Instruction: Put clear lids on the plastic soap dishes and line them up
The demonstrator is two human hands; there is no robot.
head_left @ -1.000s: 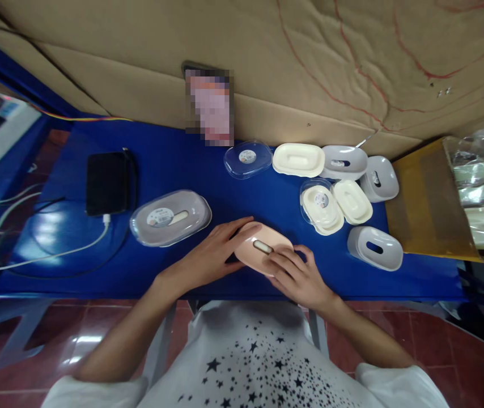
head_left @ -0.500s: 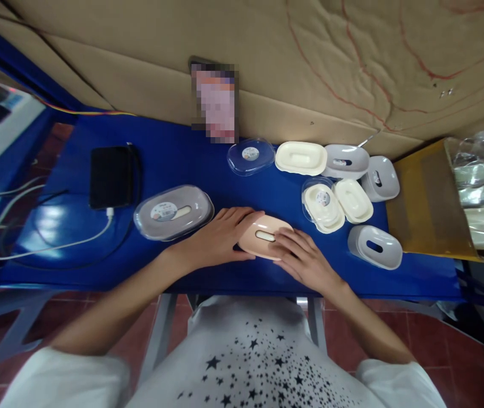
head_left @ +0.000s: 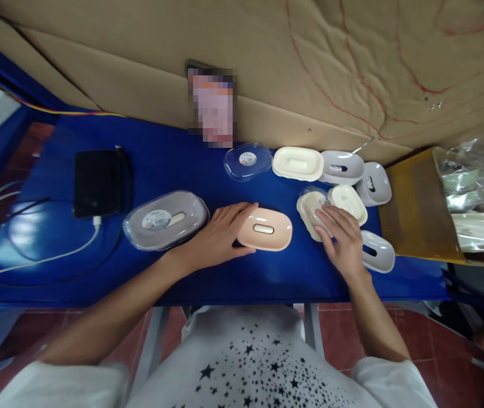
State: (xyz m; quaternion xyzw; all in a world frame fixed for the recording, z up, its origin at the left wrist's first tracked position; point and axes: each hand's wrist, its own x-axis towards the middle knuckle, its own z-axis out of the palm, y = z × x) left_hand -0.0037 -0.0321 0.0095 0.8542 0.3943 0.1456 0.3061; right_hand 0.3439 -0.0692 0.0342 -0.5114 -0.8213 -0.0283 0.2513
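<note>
Right hand (head_left: 344, 241) now on cream dish (head_left: 312, 208)

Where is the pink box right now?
In the head view the pink box lies near the middle of the blue table, by its front edge. The left hand touches its left end, and the grey lidded box sits further left.

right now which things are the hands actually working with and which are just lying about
In hand:
left hand on pink box
right hand on cream box

Lying about:
grey lidded box
black device
clear lid
cardboard carton
</note>
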